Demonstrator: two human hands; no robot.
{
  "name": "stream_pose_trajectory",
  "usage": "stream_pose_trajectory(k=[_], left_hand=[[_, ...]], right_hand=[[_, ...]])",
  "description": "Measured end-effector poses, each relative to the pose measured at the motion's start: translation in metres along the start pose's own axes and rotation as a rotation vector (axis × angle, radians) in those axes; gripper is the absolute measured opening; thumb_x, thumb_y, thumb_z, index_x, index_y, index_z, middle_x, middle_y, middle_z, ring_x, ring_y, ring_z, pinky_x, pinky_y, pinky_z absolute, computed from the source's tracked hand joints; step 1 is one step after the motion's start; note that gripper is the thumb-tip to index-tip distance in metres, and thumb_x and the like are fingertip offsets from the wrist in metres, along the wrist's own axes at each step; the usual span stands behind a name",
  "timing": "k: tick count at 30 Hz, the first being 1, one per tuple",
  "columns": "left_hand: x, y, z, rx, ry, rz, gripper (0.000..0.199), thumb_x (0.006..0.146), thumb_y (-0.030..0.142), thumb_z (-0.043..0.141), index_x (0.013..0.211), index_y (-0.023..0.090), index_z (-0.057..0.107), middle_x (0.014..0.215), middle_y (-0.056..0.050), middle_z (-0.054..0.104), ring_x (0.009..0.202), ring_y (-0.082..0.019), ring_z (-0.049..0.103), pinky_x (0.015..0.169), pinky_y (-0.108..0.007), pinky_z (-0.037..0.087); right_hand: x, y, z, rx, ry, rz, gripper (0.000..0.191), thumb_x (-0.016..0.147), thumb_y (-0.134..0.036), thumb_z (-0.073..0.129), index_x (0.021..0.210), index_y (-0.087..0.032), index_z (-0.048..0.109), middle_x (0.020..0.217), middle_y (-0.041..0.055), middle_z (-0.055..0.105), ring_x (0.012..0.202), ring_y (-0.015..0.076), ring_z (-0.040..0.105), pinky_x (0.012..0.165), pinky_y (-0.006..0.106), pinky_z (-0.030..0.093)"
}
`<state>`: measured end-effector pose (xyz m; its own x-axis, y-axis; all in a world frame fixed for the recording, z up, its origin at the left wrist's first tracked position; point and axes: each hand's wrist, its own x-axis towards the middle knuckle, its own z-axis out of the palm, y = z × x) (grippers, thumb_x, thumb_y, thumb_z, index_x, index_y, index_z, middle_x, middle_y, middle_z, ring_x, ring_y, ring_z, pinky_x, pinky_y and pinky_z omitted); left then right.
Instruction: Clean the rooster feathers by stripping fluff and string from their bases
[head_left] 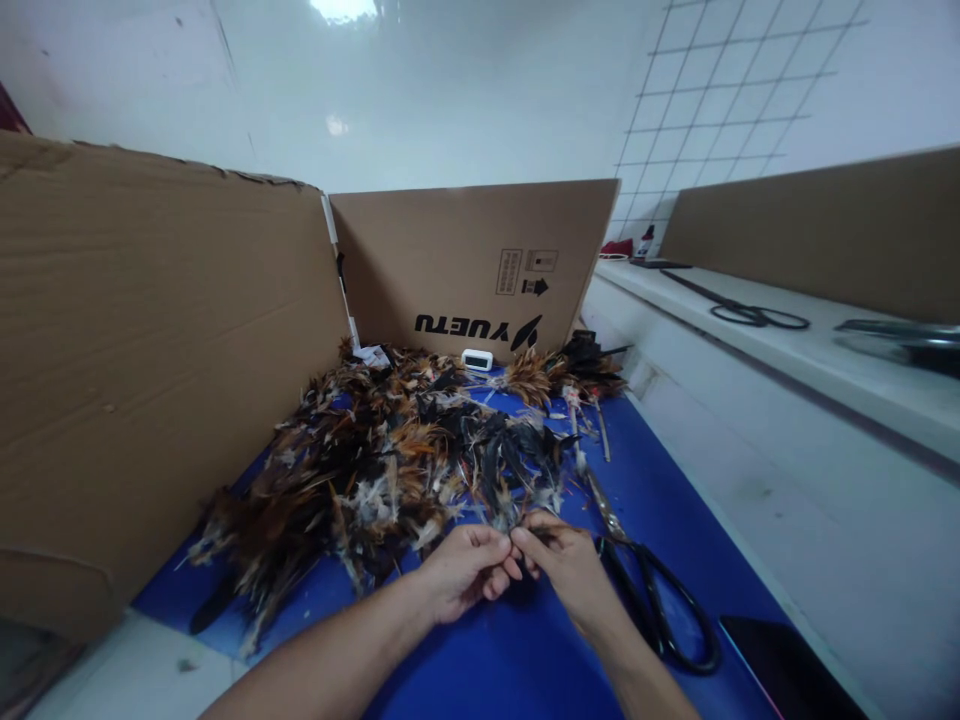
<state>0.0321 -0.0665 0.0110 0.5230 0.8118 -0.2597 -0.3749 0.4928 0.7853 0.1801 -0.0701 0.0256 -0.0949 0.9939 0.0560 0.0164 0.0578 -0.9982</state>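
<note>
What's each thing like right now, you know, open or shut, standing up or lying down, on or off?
Left hand, fingertips pinched, seemingly on feathers.
Right hand, pinched too, meeting the left.
Feathers, loose, in a messy spread.
Table scissors, lying, blades look shut.
Ledge scissors, lying, blades look shut.
Bottle, upright.
Back cardboard, standing.
Gadget, screen dark, on or off unclear.
Phone, flat, screen dark.

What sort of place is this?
Likely a small craft work corner: heaps of brown and black feathers cover much of a blue work surface, large black-handled scissors lie on it, and upright cardboard panels stand along two sides.
</note>
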Motion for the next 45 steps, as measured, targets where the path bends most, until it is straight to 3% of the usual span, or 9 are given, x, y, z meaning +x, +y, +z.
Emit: stream_pose_trajectory(k=[6,12,21,27,32,35,39,45], left_hand=[[0.002,-0.002,-0.003,0.086,0.037,0.055,0.037,0.064,0.043,0.073,0.069,0.009,0.058,0.057,-0.003,0.061,0.036,-0.004,0.046,0.034,-0.016,0.029],[0.002,0.001,-0.003,0.137,0.100,0.121,0.035,0.067,0.042,0.070,0.068,0.010,0.056,0.059,-0.004,0.063,0.037,-0.005,0.047,0.035,-0.017,0.032],[0.003,0.011,-0.005,0.227,0.239,0.293,0.031,0.072,0.039,0.066,0.071,0.009,0.058,0.061,-0.005,0.063,0.039,-0.005,0.048,0.037,-0.016,0.035],[0.007,0.015,-0.010,0.201,0.339,0.400,0.029,0.073,0.038,0.066,0.072,0.010,0.058,0.062,-0.003,0.063,0.040,-0.006,0.048,0.038,-0.017,0.037],[0.007,0.021,-0.014,0.163,0.388,0.498,0.030,0.073,0.041,0.065,0.074,0.012,0.057,0.062,0.000,0.061,0.040,-0.005,0.047,0.038,-0.018,0.037],[0.008,0.022,-0.018,0.187,0.423,0.539,0.032,0.073,0.043,0.064,0.074,0.012,0.057,0.061,0.000,0.059,0.041,-0.005,0.047,0.038,-0.018,0.037],[0.008,0.022,-0.019,0.231,0.453,0.571,0.032,0.073,0.044,0.063,0.073,0.013,0.056,0.061,0.000,0.059,0.041,-0.006,0.047,0.039,-0.019,0.038],[0.002,0.023,-0.012,0.306,0.465,0.604,0.031,0.074,0.044,0.062,0.070,0.014,0.055,0.057,0.001,0.058,0.040,-0.006,0.047,0.039,-0.019,0.037]], right_hand=[[0.001,0.005,0.002,0.054,0.015,0.047,0.030,0.065,-0.042,0.072,0.067,-0.015,0.059,0.051,-0.0027,0.051,0.047,0.0103,0.047,0.044,0.023,0.040],[0.001,0.008,0.000,0.095,0.044,0.078,0.035,0.069,-0.042,0.070,0.088,-0.014,0.061,0.054,-0.0029,0.053,0.050,0.0109,0.047,0.045,0.023,0.040],[0.006,0.008,-0.009,0.062,0.139,0.093,0.035,0.068,-0.042,0.069,0.089,-0.015,0.060,0.057,-0.0017,0.054,0.051,0.0121,0.047,0.046,0.024,0.039],[0.004,0.007,-0.016,-0.244,0.162,0.043,0.027,0.071,-0.042,0.063,0.084,-0.018,0.063,0.062,0.0001,0.057,0.053,0.0140,0.050,0.050,0.026,0.039],[-0.004,0.007,-0.010,-0.629,-0.072,-0.131,0.012,0.077,-0.031,0.055,0.076,-0.022,0.063,0.060,-0.0016,0.054,0.054,0.0141,0.049,0.054,0.026,0.039],[-0.007,0.009,-0.007,-0.808,-0.172,-0.229,0.018,0.079,-0.021,0.047,0.087,-0.022,0.063,0.074,0.0016,0.058,0.063,0.0157,0.054,0.063,0.028,0.043],[-0.006,0.014,-0.008,-0.980,-0.184,-0.303,0.031,0.082,-0.014,0.041,0.104,-0.023,0.060,0.098,0.0068,0.058,0.081,0.0185,0.059,0.075,0.031,0.045],[-0.006,0.012,-0.007,-1.187,-0.219,-0.304,0.019,0.085,-0.015,0.041,0.084,-0.022,0.059,0.089,0.0061,0.056,0.078,0.0189,0.058,0.066,0.029,0.043]])
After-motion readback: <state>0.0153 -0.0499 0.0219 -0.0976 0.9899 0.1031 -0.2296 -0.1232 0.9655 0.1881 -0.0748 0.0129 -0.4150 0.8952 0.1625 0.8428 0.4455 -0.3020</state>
